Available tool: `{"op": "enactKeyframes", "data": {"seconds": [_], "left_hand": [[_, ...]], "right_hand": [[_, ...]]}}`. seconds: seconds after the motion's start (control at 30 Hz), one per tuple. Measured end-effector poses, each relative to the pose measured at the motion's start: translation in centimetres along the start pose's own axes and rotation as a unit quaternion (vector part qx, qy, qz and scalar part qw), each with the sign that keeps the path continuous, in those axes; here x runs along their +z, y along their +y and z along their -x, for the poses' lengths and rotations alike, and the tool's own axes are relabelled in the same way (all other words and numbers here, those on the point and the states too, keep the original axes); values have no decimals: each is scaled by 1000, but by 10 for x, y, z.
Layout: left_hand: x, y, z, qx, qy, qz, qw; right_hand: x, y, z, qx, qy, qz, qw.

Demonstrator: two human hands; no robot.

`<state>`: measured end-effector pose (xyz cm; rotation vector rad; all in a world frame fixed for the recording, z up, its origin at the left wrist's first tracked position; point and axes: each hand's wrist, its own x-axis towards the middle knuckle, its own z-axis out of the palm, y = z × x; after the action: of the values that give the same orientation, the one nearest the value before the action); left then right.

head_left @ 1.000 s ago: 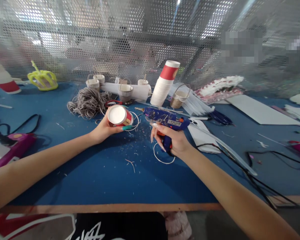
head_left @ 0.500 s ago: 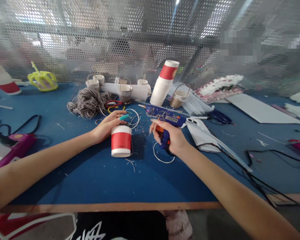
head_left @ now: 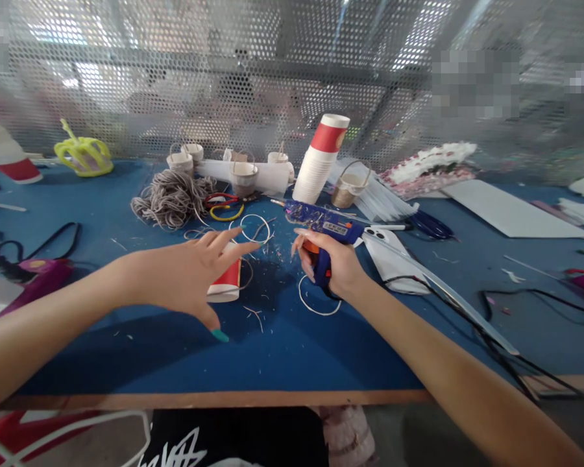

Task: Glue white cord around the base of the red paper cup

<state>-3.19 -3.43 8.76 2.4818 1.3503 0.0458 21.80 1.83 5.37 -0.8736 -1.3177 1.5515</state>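
Observation:
My left hand [head_left: 189, 275] is spread wide, thumb toward me, over a red and white paper cup [head_left: 230, 282] on the blue table. It hides much of the cup, and I cannot tell whether they touch. A thin string shows at the cup's right side. My right hand [head_left: 333, 263] is wrapped around the handle of a blue hot glue gun [head_left: 321, 220], whose nozzle points left. A clear glue stick [head_left: 448, 295] trails from its back. White rings lie around: one ring [head_left: 255, 229] beyond the left hand, another ring [head_left: 320, 313] below the gun.
Behind are a grey yarn bundle [head_left: 172, 198], yellow-and-red-handled pliers [head_left: 226, 211], small cups with handles [head_left: 243, 178] and a leaning cup stack [head_left: 316, 162]. A phone [head_left: 394, 259], black cord [head_left: 496, 363] and white board [head_left: 511, 211] lie right. A purple glue gun [head_left: 34, 279] is left.
My left hand has come from the cup's far rim toward me, opening its fingers over the cup's side. My right hand and the glue gun stay almost in place.

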Motion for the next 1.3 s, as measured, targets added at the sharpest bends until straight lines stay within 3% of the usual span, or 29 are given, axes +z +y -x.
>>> {"op": "enactKeyframes", "data": {"seconds": [0.07,0.13,0.23,0.37,0.5,0.7,1.03,1.3], "left_hand": [[4,4,2,7,-12,-40,999],[8,2,-4,21,14,-42,999],[16,-5,-21,24,105,34,994],[44,-21,-44,10,270,138,953],[69,-36,-54,20,329,181,927],[71,-39,-51,71,358,176,914],[77,-44,-52,164,305,193,918],[65,-40,-48,130,244,258,926]], "right_hand": [[0,0,0,-4,-7,-2,1000],[-1,-1,-1,-7,-7,-2,1000],[-4,-4,-1,-16,-9,2,1000],[-11,-12,-3,-43,-3,21,999],[-21,-20,-5,-45,-29,76,996],[-26,-19,-4,-19,-101,109,989],[-31,-16,-14,-6,-84,12,996],[-29,-15,-14,14,-70,21,997]]}}
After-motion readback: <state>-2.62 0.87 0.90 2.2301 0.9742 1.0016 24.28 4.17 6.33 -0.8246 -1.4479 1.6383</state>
